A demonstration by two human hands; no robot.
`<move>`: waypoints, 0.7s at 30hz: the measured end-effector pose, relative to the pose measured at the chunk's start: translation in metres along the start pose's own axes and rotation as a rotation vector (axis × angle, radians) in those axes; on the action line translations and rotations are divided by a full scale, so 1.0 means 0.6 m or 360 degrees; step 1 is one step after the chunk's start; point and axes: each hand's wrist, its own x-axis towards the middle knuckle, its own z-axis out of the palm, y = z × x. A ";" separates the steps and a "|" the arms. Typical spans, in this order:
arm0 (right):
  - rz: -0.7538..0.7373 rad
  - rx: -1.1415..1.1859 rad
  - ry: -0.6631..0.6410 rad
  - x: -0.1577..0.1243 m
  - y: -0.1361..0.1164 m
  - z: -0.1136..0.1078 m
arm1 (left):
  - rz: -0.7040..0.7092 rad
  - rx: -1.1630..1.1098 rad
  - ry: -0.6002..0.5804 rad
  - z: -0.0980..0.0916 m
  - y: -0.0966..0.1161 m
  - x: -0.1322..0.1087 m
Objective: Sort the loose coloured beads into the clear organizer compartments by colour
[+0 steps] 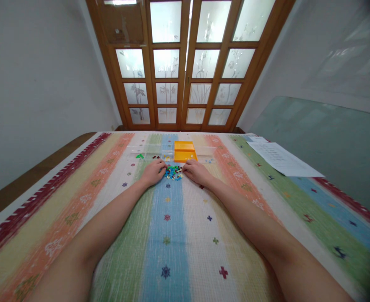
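Note:
A pile of small mixed pieces, blue, green, white and dark, lies on the striped cloth between my two hands. My left hand touches its left edge, fingers curled and pressed together at the tips. On the opposite edge is my right hand, its fingertips also drawn together. Whatever either hand pinches is too small to make out. Just behind stands an open orange box. Clear plastic boxes flank it, with green pieces, dark brown pieces and yellow pieces at the left, and a few pale blue pieces at the right.
The striped tablecloth covers the table. Printed white sheets lie toward the right edge. A pale green board or panel stands beyond that side. Wooden doors with frosted panes rise behind the far edge.

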 end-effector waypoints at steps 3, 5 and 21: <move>0.0033 0.0037 0.0043 0.001 0.003 0.001 | 0.0000 0.0007 -0.0005 0.001 -0.001 0.000; 0.0051 0.0058 0.0077 0.002 0.005 0.000 | 0.0001 0.0009 -0.0001 0.001 -0.001 0.000; 0.0016 -0.0054 0.0055 0.002 0.002 0.006 | 0.0013 -0.0008 0.0012 0.000 0.001 -0.001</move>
